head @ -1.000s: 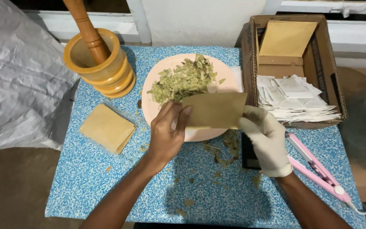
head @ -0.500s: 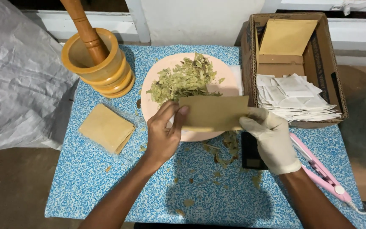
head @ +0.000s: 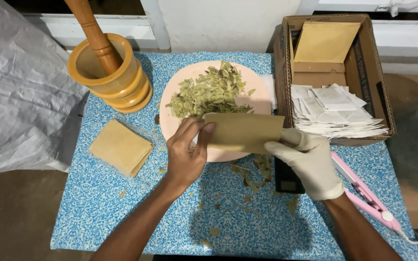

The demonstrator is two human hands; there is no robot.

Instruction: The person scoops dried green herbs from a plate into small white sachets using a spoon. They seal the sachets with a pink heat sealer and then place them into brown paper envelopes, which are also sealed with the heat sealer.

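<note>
**A small patterned desk against a white wall**

A small desk (head: 122,212) with a blue-and-white speckled covering stands on a dull brown floor (head: 10,217). Behind its far edge runs a white wall (head: 228,24), with a white ledge (head: 54,29) along the left and another white ledge (head: 407,38) along the right; dark openings show above both. A large crumpled grey plastic sheet (head: 20,92) hangs or lies just to the left of the desk, touching its edge. The light is even and soft, casting faint shadows on the desk near its front edge.
</note>
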